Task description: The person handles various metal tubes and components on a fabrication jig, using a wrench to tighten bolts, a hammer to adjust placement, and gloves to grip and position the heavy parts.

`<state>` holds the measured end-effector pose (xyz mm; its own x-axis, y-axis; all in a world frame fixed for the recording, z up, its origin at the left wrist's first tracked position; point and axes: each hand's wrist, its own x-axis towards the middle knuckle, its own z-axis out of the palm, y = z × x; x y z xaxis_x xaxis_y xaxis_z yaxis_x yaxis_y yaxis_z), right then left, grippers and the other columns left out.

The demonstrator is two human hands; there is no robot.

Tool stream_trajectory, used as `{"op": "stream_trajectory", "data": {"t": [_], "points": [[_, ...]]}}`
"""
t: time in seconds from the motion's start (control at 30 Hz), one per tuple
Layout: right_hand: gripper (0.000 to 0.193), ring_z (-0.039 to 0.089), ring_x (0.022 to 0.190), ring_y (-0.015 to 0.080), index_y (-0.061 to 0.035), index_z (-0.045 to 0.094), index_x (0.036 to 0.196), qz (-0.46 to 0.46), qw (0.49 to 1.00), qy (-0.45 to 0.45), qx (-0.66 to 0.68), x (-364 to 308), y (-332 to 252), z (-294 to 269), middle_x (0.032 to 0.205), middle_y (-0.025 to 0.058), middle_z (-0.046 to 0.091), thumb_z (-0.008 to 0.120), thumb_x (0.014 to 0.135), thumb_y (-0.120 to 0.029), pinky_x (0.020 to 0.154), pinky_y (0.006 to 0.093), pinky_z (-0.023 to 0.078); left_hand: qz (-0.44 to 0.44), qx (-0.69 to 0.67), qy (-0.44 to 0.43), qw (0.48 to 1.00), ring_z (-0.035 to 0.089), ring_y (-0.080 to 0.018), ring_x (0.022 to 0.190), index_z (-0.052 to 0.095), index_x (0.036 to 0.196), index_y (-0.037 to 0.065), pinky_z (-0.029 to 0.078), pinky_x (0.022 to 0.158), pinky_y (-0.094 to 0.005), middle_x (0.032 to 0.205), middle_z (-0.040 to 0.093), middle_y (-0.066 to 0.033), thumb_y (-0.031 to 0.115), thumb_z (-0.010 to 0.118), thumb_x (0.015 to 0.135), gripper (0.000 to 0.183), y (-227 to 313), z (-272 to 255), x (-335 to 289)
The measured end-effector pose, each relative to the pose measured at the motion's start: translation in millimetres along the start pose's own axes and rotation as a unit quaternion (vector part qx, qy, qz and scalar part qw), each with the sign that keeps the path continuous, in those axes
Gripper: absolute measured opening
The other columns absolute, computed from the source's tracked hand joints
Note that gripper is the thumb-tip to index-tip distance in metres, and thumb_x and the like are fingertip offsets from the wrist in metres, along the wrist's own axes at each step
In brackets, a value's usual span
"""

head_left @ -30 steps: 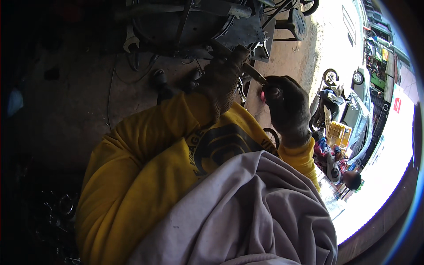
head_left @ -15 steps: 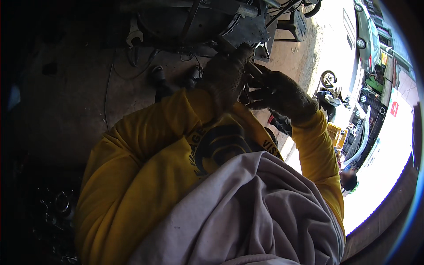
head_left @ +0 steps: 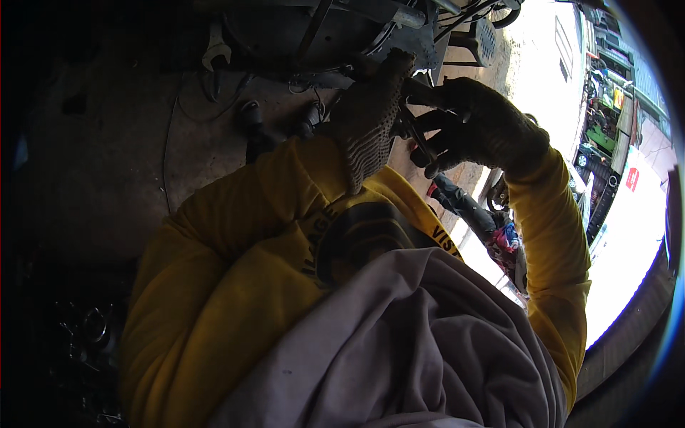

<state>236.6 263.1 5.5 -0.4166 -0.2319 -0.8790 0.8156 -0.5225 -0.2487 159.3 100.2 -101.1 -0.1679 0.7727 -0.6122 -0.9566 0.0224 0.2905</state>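
Both my hands wear dark knitted work gloves and are close together at the upper middle. My right hand (head_left: 478, 121) grips a dark plier-like tool (head_left: 421, 134), its two handles spread, fingers apart around them. My left hand (head_left: 371, 114) is just left of the tool's joined end, thumb side up and fingers curled away from view. What it holds, if anything, is hidden. Just beyond the hands is a dark metal machine (head_left: 300, 43) with a round plate and bars.
An open-ended wrench (head_left: 215, 48) hangs at the machine's left side. A thin cable (head_left: 168, 146) trails over the floor. Dark shiny metal parts (head_left: 93, 328) lie at lower left. A person in dark trousers (head_left: 467, 207) is beyond my right arm. A dark stool (head_left: 479, 43) stands behind.
My right hand has moved right and slightly up, and the tool's handles are farther apart. My left hand has turned, showing more of the glove's ribbed cuff. More of the other person shows.
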Motion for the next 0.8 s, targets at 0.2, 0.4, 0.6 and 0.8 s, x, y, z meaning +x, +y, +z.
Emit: {"op": "stream_trajectory", "data": {"t": [0.2,0.4,0.6,0.8], "points": [[0.055,0.062,0.111,0.0431,-0.0078,0.037,0.148,-0.065,0.994,-0.054,-0.066,-1,-5,-2,0.140,0.0192,0.052,0.039,0.103,-0.041,0.088,0.0579,0.055,-0.025,-0.053,-0.026,0.998,0.056,-0.0096,0.078,0.062,0.102,0.009,0.047,0.070,-0.0252,0.090,0.064,-0.0033,0.041,0.063,0.095,0.032,-7,-10,7],[0.058,0.063,0.111,0.0424,-0.0056,0.037,0.147,-0.021,0.999,-0.026,-0.013,4,-5,20,0.138,0.0215,0.053,0.037,0.103,-0.043,0.088,0.0563,0.055,-0.029,-0.004,0.007,1.000,0.059,-0.0093,0.081,0.066,0.113,0.008,0.047,0.071,-0.0244,0.093,0.067,-0.0011,0.046,0.057,0.098,0.042,-8,-9,12],[0.052,0.066,0.107,0.0374,-0.0015,0.045,0.139,-0.001,0.998,-0.009,0.057,6,3,27,0.123,0.0209,0.063,0.040,0.103,-0.039,0.084,0.0505,0.057,-0.109,-0.078,-0.031,0.990,0.063,-0.0158,0.073,0.067,0.102,0.005,0.050,0.064,-0.0266,0.086,0.067,-0.0022,0.049,0.060,0.094,0.046,17,4,-13],[0.035,0.069,0.095,0.0237,-0.0063,0.058,0.122,-0.024,0.986,0.013,0.162,8,4,39,0.108,0.0101,0.067,0.055,0.097,-0.030,0.080,0.0393,0.058,0.007,0.060,-0.070,0.996,0.064,-0.0173,0.070,0.055,0.120,0.005,0.051,0.062,-0.0287,0.085,0.066,-0.0048,0.041,0.061,0.094,0.045,-18,-26,19]]}}
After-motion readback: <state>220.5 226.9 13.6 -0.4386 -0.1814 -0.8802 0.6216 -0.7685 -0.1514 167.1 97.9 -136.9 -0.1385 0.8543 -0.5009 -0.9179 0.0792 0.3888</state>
